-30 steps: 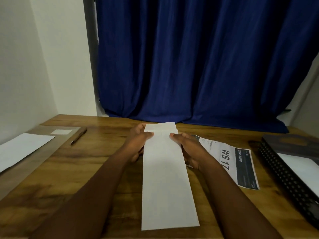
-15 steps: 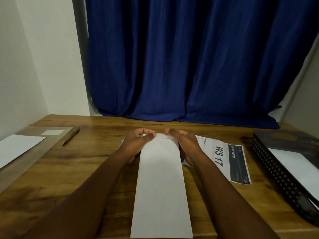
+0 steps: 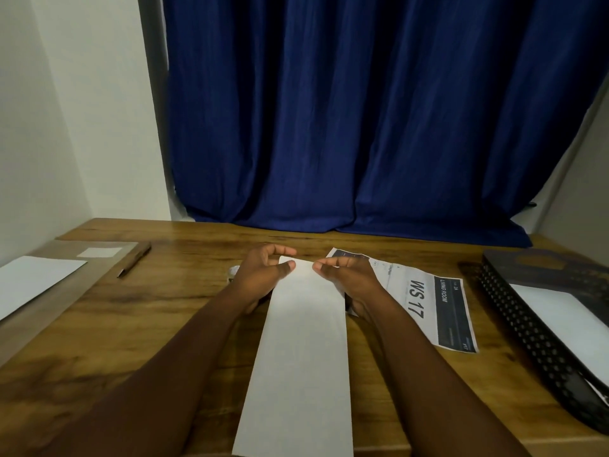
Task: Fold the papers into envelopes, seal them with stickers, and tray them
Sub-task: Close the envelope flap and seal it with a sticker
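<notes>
A long white folded paper [image 3: 303, 351] lies lengthwise on the wooden table [image 3: 164, 318], running from the near edge to the middle. My left hand [image 3: 260, 275] pinches its far left corner between thumb and fingers. My right hand [image 3: 346, 275] pinches its far right corner the same way. The far end of the paper is bent between the two hands. A black perforated tray [image 3: 527, 328] stands at the right with a white sheet [image 3: 560, 318] inside. A small white sticker sheet [image 3: 99, 252] lies at the far left.
A printed sheet marked "WS 17" [image 3: 428, 305] lies just right of my right hand. A pen [image 3: 133, 260] lies at the left, beside a blank white paper [image 3: 29, 282] on a pale mat. A blue curtain [image 3: 329, 127] hangs behind the table.
The far end of the paper, flat and sticking out past my fingers a second ago, is now gathered between both hands. My fingertips have moved closer together. The view has shifted slightly.
</notes>
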Demonstrator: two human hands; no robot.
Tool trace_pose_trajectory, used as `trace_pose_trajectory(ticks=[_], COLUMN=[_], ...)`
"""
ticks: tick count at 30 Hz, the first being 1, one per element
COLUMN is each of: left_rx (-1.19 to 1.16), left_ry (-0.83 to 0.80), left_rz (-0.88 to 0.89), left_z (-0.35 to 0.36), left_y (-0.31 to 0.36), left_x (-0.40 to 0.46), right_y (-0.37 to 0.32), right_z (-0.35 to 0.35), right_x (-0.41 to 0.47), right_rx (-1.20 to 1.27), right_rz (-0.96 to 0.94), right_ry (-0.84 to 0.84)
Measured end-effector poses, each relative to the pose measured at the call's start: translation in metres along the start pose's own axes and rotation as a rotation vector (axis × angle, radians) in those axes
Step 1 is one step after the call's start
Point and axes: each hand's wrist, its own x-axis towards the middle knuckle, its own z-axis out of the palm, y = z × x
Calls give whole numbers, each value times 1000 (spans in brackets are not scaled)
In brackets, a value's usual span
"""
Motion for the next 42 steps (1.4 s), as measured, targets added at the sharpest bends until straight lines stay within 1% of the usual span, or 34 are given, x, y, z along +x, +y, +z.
trace_pose_trajectory(ticks=[4, 8, 10, 12, 14, 16, 21, 23, 25, 27, 28, 31, 33, 36, 39, 41, 42], left_rx=[9, -139, -153, -42, 32, 34, 76, 63, 43, 23, 15, 76, 140, 302, 214, 232, 259], left_ry=[31, 51, 60, 57, 68, 78, 49, 49, 87, 112, 89, -54, -111, -189, -407, -482, -484], left_rz=[-55, -155, -169, -153, -147, -157, -163, -170, -200, -245, -260, -282, -304, -275, -269, -216, -187], left_z=[1, 2, 2, 1, 1, 1, 1, 2, 3, 2, 1, -5, -4, -7, -26, -42, -48], left_y=[0, 3, 2, 0, -3, -4, -2, -1, 2, 6, 7, 6, 6, 12, 27, 36, 41], left_x=[0, 1, 0, -1, -1, 0, -3, -3, -4, -6, -5, -7, -9, -19, -37, -48, -51], right_y=[-1, -1, 0, 2, 3, 4, 7, 5, 4, 5, 6, 2, 1, 1, 0, -3, -4], right_z=[3, 4, 3, 4, 7, 9, 2, 2, 2, 2, 1, 0, -1, -3, -5, -6, -5], right_x=[3, 5, 6, 8, 7, 6, 4, 3, 3, 5, 5, 4, 3, 1, -1, -4, -7], right_rx=[-27, -62, -55, -47, -94, -128, -101, -113, -125, -60, -22, 66, 152, 229, 258, 266, 273], right_rz=[42, 103, 96, 51, 50, 51, 18, 21, 9, -20, -35, -71, -98, -140, -188, -212, -225], right_ry=[88, 143, 131, 101, 100, 107, 7, 12, 37, 42, 49, 101, 104, 141, 180, 185, 171])
